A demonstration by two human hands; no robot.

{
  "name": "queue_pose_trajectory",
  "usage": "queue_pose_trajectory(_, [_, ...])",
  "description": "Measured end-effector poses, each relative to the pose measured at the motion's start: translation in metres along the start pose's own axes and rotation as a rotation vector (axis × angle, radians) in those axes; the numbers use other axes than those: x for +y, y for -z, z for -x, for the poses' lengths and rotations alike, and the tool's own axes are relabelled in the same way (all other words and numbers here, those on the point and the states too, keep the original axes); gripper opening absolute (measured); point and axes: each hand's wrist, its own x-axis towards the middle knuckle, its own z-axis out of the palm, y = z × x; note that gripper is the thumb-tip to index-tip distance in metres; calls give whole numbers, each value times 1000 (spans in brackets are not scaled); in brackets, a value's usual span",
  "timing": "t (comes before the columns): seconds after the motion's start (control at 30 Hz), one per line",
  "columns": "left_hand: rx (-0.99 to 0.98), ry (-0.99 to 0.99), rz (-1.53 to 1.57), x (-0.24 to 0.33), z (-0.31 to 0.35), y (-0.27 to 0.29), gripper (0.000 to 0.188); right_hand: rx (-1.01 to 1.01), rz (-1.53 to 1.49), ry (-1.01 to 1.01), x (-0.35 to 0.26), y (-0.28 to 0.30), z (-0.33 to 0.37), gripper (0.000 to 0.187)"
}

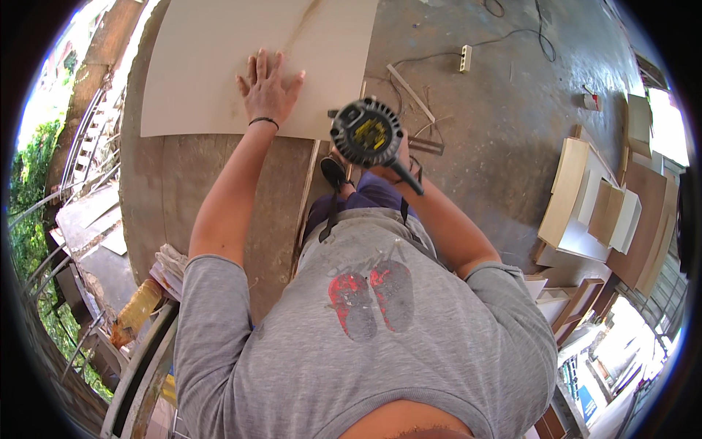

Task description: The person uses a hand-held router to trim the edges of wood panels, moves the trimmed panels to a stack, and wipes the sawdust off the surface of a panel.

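My left hand [270, 89] lies flat on a large pale board [197, 80], fingers spread, close to the board's near edge. A brown streak runs across the board's surface beyond my fingers. In my right hand [402, 155] is a black corded power tool [365, 133] with a round vented motor cap and yellow marking on top. It stands just off the board's right corner, and its thick cord sleeve points toward me. The tool's body hides most of my right fingers and whatever lies at its lower end.
A workbench [197, 183] carries the board. On the floor to the right lie a pale power strip [465, 58], a black cable [504, 33] and a thin wood strip [411, 93]. A small pot [591, 101] stands farther off. Wooden box pieces [567, 194] are stacked at right.
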Motion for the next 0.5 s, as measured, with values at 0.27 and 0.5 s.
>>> queue_pose_trajectory(0.27, [-66, -28, 102, 34, -34, -8, 82, 107, -338, -98, -40, -13, 44, 52])
queue_pose_trajectory(0.5, [-57, -273, 147, 117, -110, -31, 77, 349, -49, -6, -25, 29, 63, 59])
